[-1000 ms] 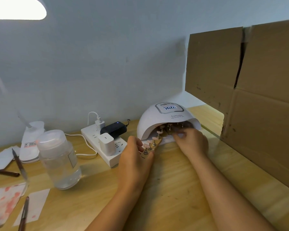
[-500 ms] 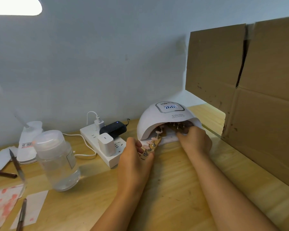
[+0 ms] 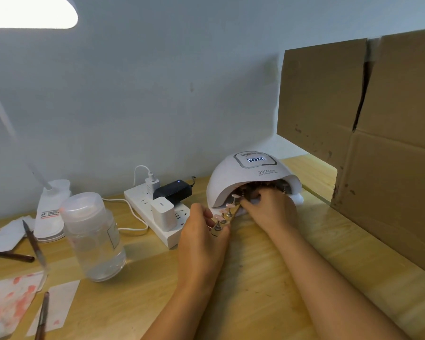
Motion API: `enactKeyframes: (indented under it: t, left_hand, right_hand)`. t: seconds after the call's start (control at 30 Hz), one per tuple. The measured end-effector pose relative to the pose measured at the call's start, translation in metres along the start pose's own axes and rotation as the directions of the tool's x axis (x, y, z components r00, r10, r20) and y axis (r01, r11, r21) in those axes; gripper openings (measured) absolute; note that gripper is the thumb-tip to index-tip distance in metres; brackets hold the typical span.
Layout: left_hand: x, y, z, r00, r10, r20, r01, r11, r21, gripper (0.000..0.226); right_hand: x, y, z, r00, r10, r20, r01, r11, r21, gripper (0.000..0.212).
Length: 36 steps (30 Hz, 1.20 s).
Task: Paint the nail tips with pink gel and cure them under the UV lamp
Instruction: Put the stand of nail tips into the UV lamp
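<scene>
Your left hand (image 3: pixel 203 238) fingers gripped the nail-tip strip (image 3: pixel 225 217), long axis running ahead-right into the UV lamp (image 3: pixel 245 177), right hand (image 3: pixel 270 209) fingers curled at its mouth, grasp unclear.

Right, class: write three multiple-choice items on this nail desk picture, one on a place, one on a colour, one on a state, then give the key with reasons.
1. Where is the power strip?
A. right of the lamp
B. left of the lamp
C. on the lamp

2. What colour are the nail tips?
A. blue
B. green
C. pink

3. What is the left hand doing?
A. holding the holder
B. lying flat on the desk
C. gripping the bottle

Key: 1 B, the strip lies left of the UV lamp. 2 C, the tips on the holder look pale pink. 3 A, its fingers curl round the holder's near end.
</scene>
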<state>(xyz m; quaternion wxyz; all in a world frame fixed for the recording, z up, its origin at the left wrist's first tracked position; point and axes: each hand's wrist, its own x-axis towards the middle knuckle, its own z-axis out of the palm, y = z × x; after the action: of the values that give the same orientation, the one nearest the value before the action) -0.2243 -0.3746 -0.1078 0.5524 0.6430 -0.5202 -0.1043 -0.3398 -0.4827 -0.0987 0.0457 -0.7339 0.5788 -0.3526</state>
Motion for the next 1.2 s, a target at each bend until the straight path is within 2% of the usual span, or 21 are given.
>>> enactKeyframes:
  t: [0.33, 0.4, 0.47, 0.5, 0.57, 0.6, 0.67, 0.73, 0.77, 0.9, 1.07, 1.2]
  left_hand:
    - [0.000, 0.002, -0.001, 1.000, 0.014, 0.006, -0.015, 0.999, 0.032, 0.032]
    - [0.000, 0.003, -0.001, 1.000, 0.012, 0.007, -0.012, 0.999, 0.032, 0.033]
    - [0.000, 0.003, -0.001, 1.000, 0.008, 0.005, -0.008, 1.000, 0.029, 0.032]
    - [0.001, 0.003, 0.000, 1.000, 0.008, 0.005, -0.008, 1.000, 0.029, 0.030]
    - [0.002, 0.002, 0.001, 1.000, 0.018, 0.007, -0.018, 0.999, 0.042, 0.030]
    - [0.002, 0.002, 0.001, 1.000, 0.029, 0.012, -0.029, 0.998, 0.054, 0.031]
    - [0.002, 0.002, 0.003, 0.998, 0.054, 0.027, -0.056, 0.996, 0.075, 0.034]
    - [0.002, 0.003, 0.004, 0.997, 0.065, 0.038, -0.068, 0.994, 0.084, 0.037]
    - [0.002, 0.003, 0.005, 0.997, 0.064, 0.043, -0.068, 0.994, 0.085, 0.038]
    - [0.000, 0.005, 0.008, 0.996, 0.039, 0.077, -0.044, 0.997, 0.070, 0.041]
    - [-0.002, 0.009, 0.010, 0.991, -0.001, 0.132, 0.010, 0.997, -0.073, 0.047]
    - [-0.001, 0.009, 0.009, 0.991, -0.021, 0.134, 0.044, 0.985, -0.166, 0.046]
  right_hand:
    - [0.002, 0.015, -0.010, 0.982, 0.173, -0.078, -0.178, 0.981, -0.071, 0.027]
    - [0.000, 0.014, -0.015, 0.981, 0.174, -0.089, -0.179, 0.982, -0.058, 0.029]
    - [-0.006, 0.011, -0.019, 0.989, 0.130, -0.077, -0.128, 0.991, 0.026, 0.034]
    - [-0.010, 0.009, -0.021, 0.995, 0.098, -0.027, -0.095, 0.992, 0.085, 0.037]
    - [-0.017, 0.001, -0.025, 0.973, 0.078, 0.216, -0.123, 0.971, 0.205, 0.035]
    - [-0.021, -0.003, -0.028, 0.925, 0.091, 0.369, -0.198, 0.943, 0.266, 0.031]
    - [-0.026, -0.010, -0.033, 0.778, 0.113, 0.618, -0.412, 0.834, 0.367, 0.026]
    - [-0.028, -0.015, -0.035, 0.665, 0.098, 0.740, -0.557, 0.726, 0.404, 0.025]
    - [-0.029, -0.016, -0.035, 0.642, 0.099, 0.761, -0.592, 0.695, 0.409, 0.025]
    - [-0.025, -0.018, -0.033, 0.630, 0.165, 0.759, -0.657, 0.634, 0.407, 0.030]
    - [-0.016, -0.016, -0.033, 0.617, 0.262, 0.742, -0.727, 0.551, 0.410, 0.023]
    - [-0.010, -0.016, -0.034, 0.625, 0.260, 0.736, -0.708, 0.587, 0.393, 0.020]
